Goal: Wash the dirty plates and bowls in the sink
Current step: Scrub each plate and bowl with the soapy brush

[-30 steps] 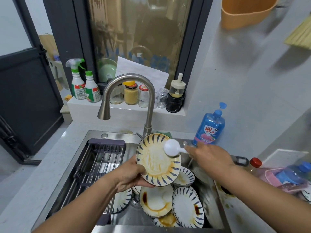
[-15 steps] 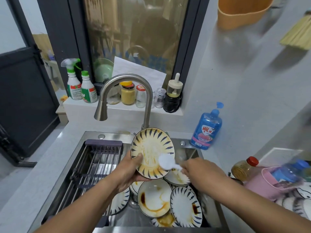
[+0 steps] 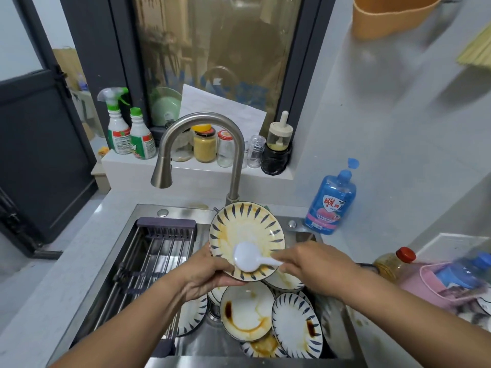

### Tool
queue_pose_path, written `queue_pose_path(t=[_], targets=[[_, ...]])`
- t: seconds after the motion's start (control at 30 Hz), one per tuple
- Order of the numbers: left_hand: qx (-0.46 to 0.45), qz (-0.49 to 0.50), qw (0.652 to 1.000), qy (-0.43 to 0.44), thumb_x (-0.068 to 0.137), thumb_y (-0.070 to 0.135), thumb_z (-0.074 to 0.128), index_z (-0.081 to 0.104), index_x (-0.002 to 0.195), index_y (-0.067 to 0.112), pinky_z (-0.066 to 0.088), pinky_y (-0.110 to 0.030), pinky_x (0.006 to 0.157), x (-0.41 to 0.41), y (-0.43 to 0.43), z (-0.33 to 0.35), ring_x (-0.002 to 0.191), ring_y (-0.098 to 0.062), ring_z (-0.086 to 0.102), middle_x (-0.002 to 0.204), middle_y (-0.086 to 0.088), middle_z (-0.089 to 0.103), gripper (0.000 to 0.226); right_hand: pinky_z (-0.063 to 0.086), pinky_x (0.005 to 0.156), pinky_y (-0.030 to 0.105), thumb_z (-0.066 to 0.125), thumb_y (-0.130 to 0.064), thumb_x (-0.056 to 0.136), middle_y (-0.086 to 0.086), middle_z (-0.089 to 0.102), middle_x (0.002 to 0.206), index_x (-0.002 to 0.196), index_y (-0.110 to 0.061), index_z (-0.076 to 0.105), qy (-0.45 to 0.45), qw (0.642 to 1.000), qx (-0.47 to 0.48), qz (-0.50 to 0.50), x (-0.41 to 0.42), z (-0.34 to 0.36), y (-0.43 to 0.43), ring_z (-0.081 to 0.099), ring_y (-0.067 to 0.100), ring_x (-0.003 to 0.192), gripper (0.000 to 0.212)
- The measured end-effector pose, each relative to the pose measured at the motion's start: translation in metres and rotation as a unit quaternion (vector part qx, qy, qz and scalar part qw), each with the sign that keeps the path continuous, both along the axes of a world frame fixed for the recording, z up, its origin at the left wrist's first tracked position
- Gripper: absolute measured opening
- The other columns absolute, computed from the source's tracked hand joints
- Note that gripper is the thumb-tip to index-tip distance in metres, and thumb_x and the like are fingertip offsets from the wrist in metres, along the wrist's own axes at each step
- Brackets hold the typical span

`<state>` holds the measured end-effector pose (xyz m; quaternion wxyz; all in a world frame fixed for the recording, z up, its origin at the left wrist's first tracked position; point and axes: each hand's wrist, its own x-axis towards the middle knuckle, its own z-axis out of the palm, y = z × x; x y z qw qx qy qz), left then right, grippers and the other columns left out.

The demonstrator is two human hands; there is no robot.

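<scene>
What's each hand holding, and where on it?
Left hand grips the stained plate by its lower rim; right hand holds the white scrubber by its handle.

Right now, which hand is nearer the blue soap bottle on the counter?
Right. The right hand, holding the white brush, is below and slightly left of the blue soap bottle; the left hand, gripping the striped plate, is farther left, beyond the plate.

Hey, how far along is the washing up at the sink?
Done: nothing visibly clean yet. In hand: the left hand holds a stained plate while the right hand holds a white brush against it. Left: the dirty plates piled in the sink.
</scene>
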<state>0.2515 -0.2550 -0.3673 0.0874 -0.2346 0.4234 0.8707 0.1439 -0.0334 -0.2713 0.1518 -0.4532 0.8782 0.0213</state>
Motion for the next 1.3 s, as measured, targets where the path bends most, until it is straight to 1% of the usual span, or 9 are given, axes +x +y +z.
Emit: queue_pose_path(t=[0.2, 0.3, 0.53, 0.67, 0.73, 0.83, 1.03, 1.17, 1.3], targets=[[0.002, -0.039, 0.999, 0.009, 0.086, -0.029, 0.044, 0.044, 0.137, 0.004, 0.058, -0.063, 0.079, 0.002, 0.003, 0.007, 0.106, -0.054, 0.067, 0.129, -0.031, 0.063, 0.061, 0.050, 0.067, 0.036, 0.045, -0.040, 0.106, -0.008, 0.060, 0.090, 0.123, -0.040, 0.057, 0.049, 0.994, -0.037, -0.091, -0.026, 0.007, 0.006, 0.061, 0.021, 0.083, 0.021], [0.007, -0.073, 0.997, 0.014, 0.086, -0.029, 0.044, 0.046, 0.136, 0.005, 0.058, -0.062, 0.081, -0.002, 0.019, 0.009, 0.107, -0.053, 0.067, 0.129, -0.029, 0.063, 0.060, 0.057, 0.078, 0.041, 0.046, -0.042, 0.105, -0.005, 0.067, 0.103, 0.131, -0.044, 0.057, 0.012, 0.994, -0.069, -0.085, -0.023, 0.009, -0.016, 0.064, 0.021, 0.089, 0.028], [0.023, -0.068, 0.997, 0.032, 0.082, -0.031, 0.056, 0.048, 0.137, -0.005, 0.058, -0.059, 0.085, -0.001, 0.011, 0.013, 0.109, -0.049, 0.067, 0.122, -0.035, 0.065, 0.061, 0.053, 0.083, 0.039, 0.054, -0.042, 0.103, -0.006, 0.073, 0.095, 0.135, -0.046, 0.060, -0.127, 0.988, -0.086, -0.028, -0.012, 0.000, -0.025, 0.066, 0.017, 0.088, 0.033], [0.096, -0.023, 0.994, 0.051, 0.061, -0.002, 0.094, 0.047, 0.134, -0.011, 0.059, -0.060, 0.085, 0.003, 0.001, 0.015, 0.115, -0.050, 0.064, 0.125, -0.037, 0.062, 0.087, 0.050, 0.079, 0.028, 0.055, -0.047, 0.101, -0.015, 0.070, 0.100, 0.135, -0.048, 0.060, -0.147, 0.988, -0.051, 0.003, -0.019, 0.002, -0.017, 0.060, 0.004, 0.086, 0.034], [0.108, -0.002, 0.994, 0.037, 0.072, 0.026, 0.091, 0.050, 0.133, -0.008, 0.056, -0.065, 0.085, 0.001, 0.000, 0.018, 0.115, -0.049, 0.064, 0.126, -0.034, 0.064, 0.081, 0.049, 0.074, 0.027, 0.055, -0.045, 0.102, -0.016, 0.068, 0.096, 0.133, -0.050, 0.060, -0.142, 0.989, -0.028, 0.015, -0.022, 0.008, -0.012, 0.058, 0.003, 0.080, 0.033], [0.063, 0.011, 0.998, 0.007, 0.101, 0.033, 0.055, 0.048, 0.140, 0.001, 0.056, -0.066, 0.084, -0.001, -0.004, 0.017, 0.115, -0.047, 0.066, 0.129, -0.027, 0.065, 0.051, 0.053, 0.080, 0.034, 0.054, -0.044, 0.102, -0.016, 0.066, 0.096, 0.130, -0.052, 0.059, -0.098, 0.994, 0.054, 0.021, -0.024, 0.024, -0.002, 0.059, 0.005, 0.084, 0.030], [-0.021, -0.026, 0.999, -0.014, 0.095, -0.018, 0.041, 0.045, 0.139, 0.012, 0.057, -0.068, 0.077, -0.001, 0.000, 0.014, 0.107, -0.052, 0.067, 0.135, -0.025, 0.058, 0.053, 0.044, 0.069, 0.033, 0.044, -0.027, 0.107, -0.007, 0.040, 0.081, 0.103, -0.034, 0.051, 0.159, 0.981, 0.110, -0.012, -0.039, 0.035, 0.004, 0.051, 0.021, 0.080, 0.011], [-0.045, -0.103, 0.993, -0.026, 0.094, -0.021, 0.038, 0.049, 0.130, 0.013, 0.057, -0.065, 0.076, -0.005, 0.012, 0.026, 0.105, -0.053, 0.067, 0.130, -0.025, 0.062, 0.051, 0.044, 0.059, 0.036, 0.041, -0.034, 0.108, -0.001, 0.047, 0.094, 0.137, -0.043, 0.042, 0.207, 0.975, 0.051, 0.062, -0.035, 0.031, -0.015, 0.061, 0.028, 0.082, 0.030], [-0.065, -0.089, 0.994, -0.018, 0.094, -0.021, 0.040, 0.047, 0.133, 0.011, 0.058, -0.064, 0.076, -0.005, 0.008, 0.027, 0.105, -0.051, 0.068, 0.130, -0.026, 0.063, 0.051, 0.037, 0.059, 0.037, 0.042, -0.030, 0.107, 0.000, 0.040, 0.096, 0.148, -0.040, 0.034, 0.228, 0.969, 0.067, 0.062, -0.027, 0.031, -0.022, 0.063, 0.031, 0.092, 0.042]])
